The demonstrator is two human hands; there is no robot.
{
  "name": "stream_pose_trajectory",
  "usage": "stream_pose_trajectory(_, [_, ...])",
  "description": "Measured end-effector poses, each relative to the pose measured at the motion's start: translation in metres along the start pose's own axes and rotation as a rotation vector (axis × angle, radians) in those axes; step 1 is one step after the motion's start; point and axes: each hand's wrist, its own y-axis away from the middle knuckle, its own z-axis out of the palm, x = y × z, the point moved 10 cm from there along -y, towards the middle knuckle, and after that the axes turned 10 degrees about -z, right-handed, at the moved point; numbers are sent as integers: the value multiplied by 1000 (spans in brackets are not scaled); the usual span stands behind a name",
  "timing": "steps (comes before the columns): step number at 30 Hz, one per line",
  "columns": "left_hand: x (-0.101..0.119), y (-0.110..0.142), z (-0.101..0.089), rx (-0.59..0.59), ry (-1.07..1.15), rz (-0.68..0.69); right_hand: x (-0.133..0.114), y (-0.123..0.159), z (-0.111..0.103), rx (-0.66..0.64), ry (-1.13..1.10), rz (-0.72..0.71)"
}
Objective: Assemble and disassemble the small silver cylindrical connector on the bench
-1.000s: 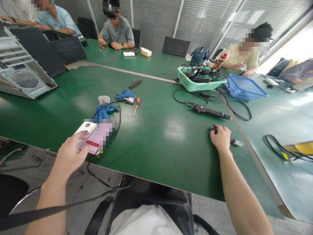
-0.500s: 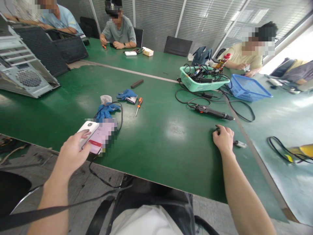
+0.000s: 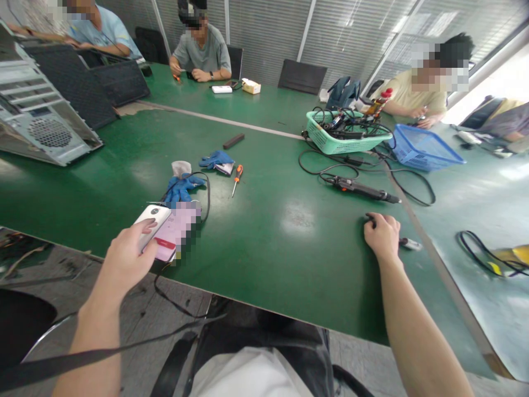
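Observation:
My left hand (image 3: pixel 131 255) is closed on a slim white phone-shaped device (image 3: pixel 144 218) with a round dark spot near its top. Directly beside and partly under it is a phone (image 3: pixel 166 242) with a lit pink screen, partly blurred out. My right hand (image 3: pixel 382 236) rests curled on the green table (image 3: pixel 289 264), with a small dark thing at its fingertips that I cannot make out. A short silver-and-dark piece (image 3: pixel 410 244) lies just right of that wrist. Beyond the phone are blue work gloves (image 3: pixel 182 187) and an orange-handled screwdriver (image 3: pixel 237 179).
A black corded electric screwdriver (image 3: pixel 366 189) lies above my right hand. Behind it stand a green basket (image 3: pixel 343 144) of cables and a blue basket (image 3: pixel 425 151). A metal computer case (image 3: pixel 49 132) is at far left. Several people sit around the table.
The whole view has shifted slightly, so things appear a little further right. Both hands keep their places on the table and their grips look the same.

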Motion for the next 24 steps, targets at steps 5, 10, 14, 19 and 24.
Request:
stream_pose_trajectory(5, [1,-1,1,-13,-27,7,-1,0,-2,31,13,-11])
stream_pose_trajectory(10, [1,-3,3,-13,-6,23,-2,1,-3,35,26,-14])
stream_pose_trajectory(14, [1,-3,5,-27,-4,21,-3,1,-4,37,37,-15])
stream_pose_trajectory(19, [2,-4,6,-39,-18,12,-5,1,-4,30,29,-18])
stream_pose_trajectory(24, [2,-6,6,-32,-10,4,-5,1,-4,18,37,-14])
